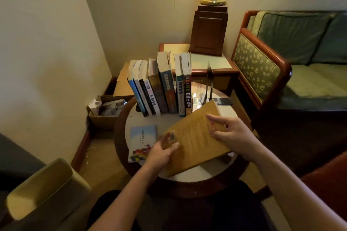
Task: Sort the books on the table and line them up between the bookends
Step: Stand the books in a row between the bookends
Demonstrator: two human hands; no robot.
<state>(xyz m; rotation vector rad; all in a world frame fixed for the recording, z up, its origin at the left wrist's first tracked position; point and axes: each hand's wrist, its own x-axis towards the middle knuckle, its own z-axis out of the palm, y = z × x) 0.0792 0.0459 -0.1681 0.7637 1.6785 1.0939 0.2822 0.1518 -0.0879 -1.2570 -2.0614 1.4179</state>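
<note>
A large tan book (195, 137) lies tilted over the round table (187, 176), held by both hands. My left hand (161, 153) grips its near left edge, thumb on the cover by the barcode. My right hand (231, 135) grips the right edge, thumb on the cover and fingers underneath. Several books (161, 88) stand upright in a row at the table's far side, leaning a little left. A dark metal bookend (209, 82) stands to their right, with a gap between. The left bookend is hidden behind the row. A small light-blue book (141, 141) lies flat at the left.
A wooden side table (212, 62) with a lamp base (208, 30) stands behind the round table. A green sofa (293, 56) is on the right. A cardboard box (107, 110) of clutter sits on the floor at the left. A padded armrest (43, 189) is near left.
</note>
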